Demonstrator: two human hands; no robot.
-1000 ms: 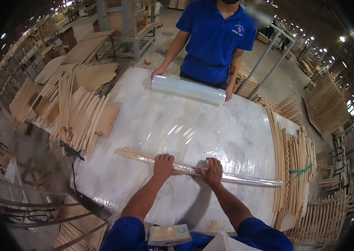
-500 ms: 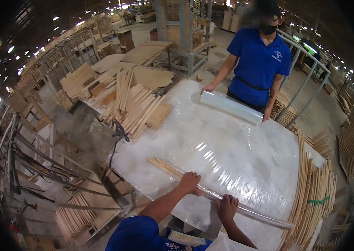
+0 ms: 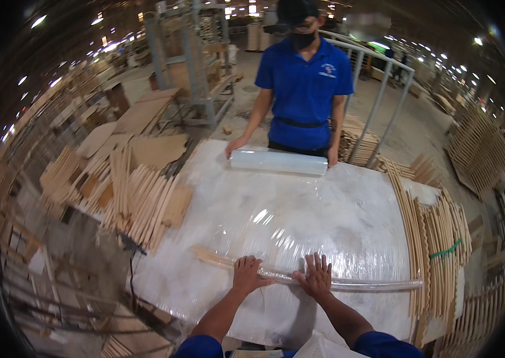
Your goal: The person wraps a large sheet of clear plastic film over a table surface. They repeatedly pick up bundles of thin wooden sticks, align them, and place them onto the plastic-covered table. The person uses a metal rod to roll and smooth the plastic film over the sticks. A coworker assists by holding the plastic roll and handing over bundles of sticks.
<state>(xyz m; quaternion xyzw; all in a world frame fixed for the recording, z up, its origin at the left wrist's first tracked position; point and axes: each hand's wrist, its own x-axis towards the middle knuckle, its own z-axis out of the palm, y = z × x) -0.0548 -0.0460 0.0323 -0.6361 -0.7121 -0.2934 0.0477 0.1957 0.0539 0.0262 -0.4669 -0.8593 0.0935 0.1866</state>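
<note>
A long, thin bundle of wooden sticks lies across the near half of the table. Clear stretch film wraps its right-hand length, while bare wood shows at the left end. My left hand rests over the bundle left of its middle, thumb held out from the fingers. My right hand presses flat on the wrapped part, its fingers stretched and spread. From the bundle a wide sheet of film spreads over the tabletop to a film roll, held at both ends by a co-worker opposite.
The pale table carries wavy-edged wooden strips along its right side, some tied with a green band. Loose sticks are piled beyond its left edge. A metal railing stands behind the co-worker.
My view has swung to the right. My right hand's fingers, bent over the bundle before, are now stretched out. The bundle appears rolled slightly away from me; the co-worker still holds the roll.
</note>
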